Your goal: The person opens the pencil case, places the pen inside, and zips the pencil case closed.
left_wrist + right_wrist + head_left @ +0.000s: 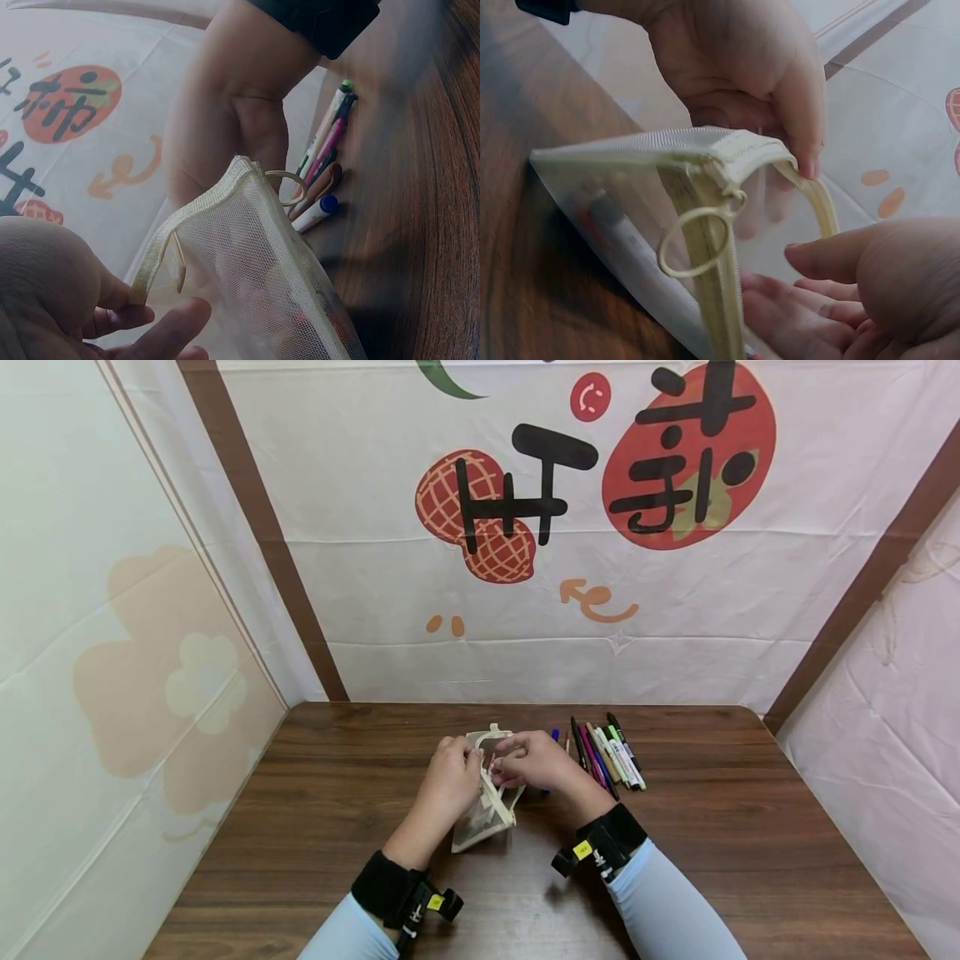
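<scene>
mesh pouch (486, 806) held just above wooden table (315, 810), near its middle, between both hands. long axis running roughly away from the person, slightly tilted: far end raised toward the backdrop, near corner low, almost touching the tabletop. zippered mouth turned up and toward the right hand. pull ring (694, 241) hanging free beside the zip, untouched.

left hand (448, 775) gripping the pouch's left edge, thumb and fingertips curled over the cream trim at the far corner, as seen from the right wrist view. right hand (534, 760) at the opposite lip of the mouth, fingers (832, 259) bent and spread slightly; seemingly pinching the cream strip, though contact not fully visible.

contents: dark-capped pen-like items faintly visible through the mesh; number cannot be told.

row of pens (609, 753) lying on the table just right of the right hand, tips pointing away from the person, close together. blue-capped pen (316, 214) nearest the pouch.

judged step: mouth being held apart, pouch partly filled. judged next move: left hand to keep the lip steady, right hand to release and reach for the nearest pen, then feed it lengthwise along the pouch's axis.
</scene>
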Motion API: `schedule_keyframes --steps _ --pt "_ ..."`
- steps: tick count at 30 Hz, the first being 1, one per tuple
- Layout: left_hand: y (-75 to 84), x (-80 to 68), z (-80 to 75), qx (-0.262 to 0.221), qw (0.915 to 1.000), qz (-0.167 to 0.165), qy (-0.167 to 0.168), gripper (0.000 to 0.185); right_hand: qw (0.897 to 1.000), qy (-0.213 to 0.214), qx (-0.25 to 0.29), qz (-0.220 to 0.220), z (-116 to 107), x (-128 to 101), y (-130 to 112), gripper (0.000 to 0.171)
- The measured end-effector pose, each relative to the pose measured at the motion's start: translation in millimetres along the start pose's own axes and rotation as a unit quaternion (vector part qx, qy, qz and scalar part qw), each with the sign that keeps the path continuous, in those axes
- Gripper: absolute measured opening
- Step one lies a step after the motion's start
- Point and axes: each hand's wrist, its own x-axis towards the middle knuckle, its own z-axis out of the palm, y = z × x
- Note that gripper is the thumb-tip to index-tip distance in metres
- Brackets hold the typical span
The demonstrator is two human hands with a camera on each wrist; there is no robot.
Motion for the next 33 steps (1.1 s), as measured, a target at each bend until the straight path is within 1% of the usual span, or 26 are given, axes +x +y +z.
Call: schedule_keyframes --steps 3,5,8,11,14,18,21,23,25,29,33 --pt "0.4 -0.3 -0.2 -0.002 1.0000 -0.004 -0.003 0.022 0.999 0.002 -0.038 -0.004 -7 -3 0 0.037" --pt "0.9 -0.5 -0.4 -0.005 1.0000 -0.002 -0.004 0.022 0.998 0.016 -0.065 -0.011 -16 -5 -1 0.035" --pt "1.3 -0.6 -0.5 -0.006 1.0000 0.001 -0.004 0.023 0.993 0.056 -0.098 -0.015 -32 -7 0 0.030" --pt "1.0 -0.4 -0.2 -0.006 1.0000 0.004 -0.006 0.023 0.986 0.102 -0.129 -0.012 -50 -11 0 0.028" --pt "0.7 -0.3 0.0 -0.005 0.9999 0.004 -0.008 0.024 0.976 0.143 -0.163 -0.003 -67 -16 0 0.028" --pt "0.4 -0.8 -0.6 -0.005 0.9999 0.002 -0.015 0.024 0.958 0.189 -0.216 0.008 -88 -23 2 0.027" --pt "-0.4 -0.7 -0.7 -0.004 0.9999 0.002 -0.016 0.024 0.943 0.216 -0.251 0.021 -103 -27 7 0.030" --pt "-0.7 -0.6 -0.4 -0.002 0.9999 0.002 -0.014 0.023 0.936 0.230 -0.264 0.031 -113 -29 12 0.033" --pt "-1.0 -0.4 0.1 0.001 0.9999 0.002 -0.011 0.023 0.931 0.241 -0.271 0.043 -122 -32 17 0.036" --pt "-1.1 -0.3 0.6 0.003 1.0000 0.002 -0.008 0.023 0.925 0.257 -0.271 0.062 -137 -36 28 0.040" --pt "-1.4 0.3 1.2 0.002 0.9999 0.001 -0.011 0.023 0.920 0.264 -0.281 0.075 -148 -39 35 0.041"
